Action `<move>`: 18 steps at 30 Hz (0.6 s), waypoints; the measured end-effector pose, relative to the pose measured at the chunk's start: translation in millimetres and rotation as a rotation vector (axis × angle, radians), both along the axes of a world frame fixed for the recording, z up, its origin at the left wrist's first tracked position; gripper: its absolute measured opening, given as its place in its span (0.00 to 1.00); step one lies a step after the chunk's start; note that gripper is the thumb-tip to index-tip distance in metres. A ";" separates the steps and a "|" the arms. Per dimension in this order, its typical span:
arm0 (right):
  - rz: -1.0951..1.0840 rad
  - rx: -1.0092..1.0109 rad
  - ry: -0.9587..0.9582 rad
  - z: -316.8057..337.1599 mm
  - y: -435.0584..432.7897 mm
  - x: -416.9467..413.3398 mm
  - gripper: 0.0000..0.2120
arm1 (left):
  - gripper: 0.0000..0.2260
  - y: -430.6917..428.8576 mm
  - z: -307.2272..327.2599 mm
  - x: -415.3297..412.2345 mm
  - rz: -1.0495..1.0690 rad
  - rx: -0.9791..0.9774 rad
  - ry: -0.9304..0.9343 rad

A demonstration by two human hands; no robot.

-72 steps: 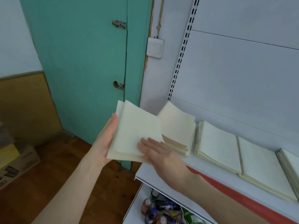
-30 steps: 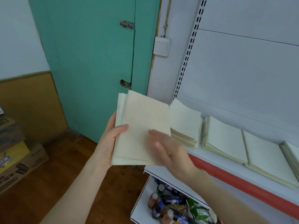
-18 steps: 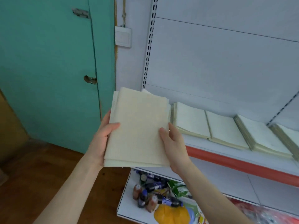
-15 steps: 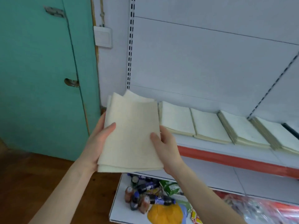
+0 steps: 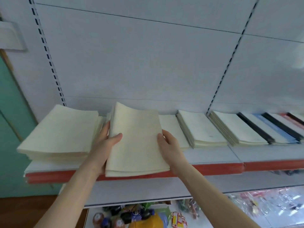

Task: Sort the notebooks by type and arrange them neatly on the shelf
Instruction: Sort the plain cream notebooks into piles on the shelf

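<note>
Held thing: a thin bundle of cream notebooks, carried between both hands just above the shelf.
Left hand: grips the bundle's left edge, thumb curled over the top cover, fingers beneath.
Right hand: clasps the right edge, thumb on top; both hands are equally near.
Long axis: runs near to far, with the near end overhanging the red front strip.
Likely slot: the low cream pile directly under and far of the bundle, showing at its right.
Edges: the tall left pile crowds the left hand; the right pile sits just beside.
Room: open forward to the back panel, tight sideways.
</note>
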State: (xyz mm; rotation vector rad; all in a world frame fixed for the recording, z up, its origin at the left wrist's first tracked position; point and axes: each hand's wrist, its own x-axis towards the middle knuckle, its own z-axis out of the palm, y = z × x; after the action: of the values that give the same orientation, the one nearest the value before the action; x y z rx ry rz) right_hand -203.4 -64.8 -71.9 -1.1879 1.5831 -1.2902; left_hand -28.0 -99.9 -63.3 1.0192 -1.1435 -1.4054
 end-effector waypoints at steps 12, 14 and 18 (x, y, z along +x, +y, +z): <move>-0.129 0.110 0.370 -11.9 -85.3 -119.9 0.10 | 0.10 -88.3 -33.5 -125.4 0.087 -0.167 -0.544; -0.115 0.133 0.446 -16.6 -93.9 -125.7 0.09 | 0.13 -98.3 -41.5 -132.9 0.098 -0.173 -0.644; -0.079 0.184 0.530 -25.5 -102.5 -129.7 0.08 | 0.17 -106.4 -51.9 -140.6 0.082 -0.167 -0.792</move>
State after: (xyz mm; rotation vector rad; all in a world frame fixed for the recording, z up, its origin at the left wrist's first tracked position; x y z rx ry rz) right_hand -333.1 -167.3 -97.3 -1.4346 2.0920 -0.8873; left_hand -168.6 -206.2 -115.1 1.5363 -1.7211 -0.8165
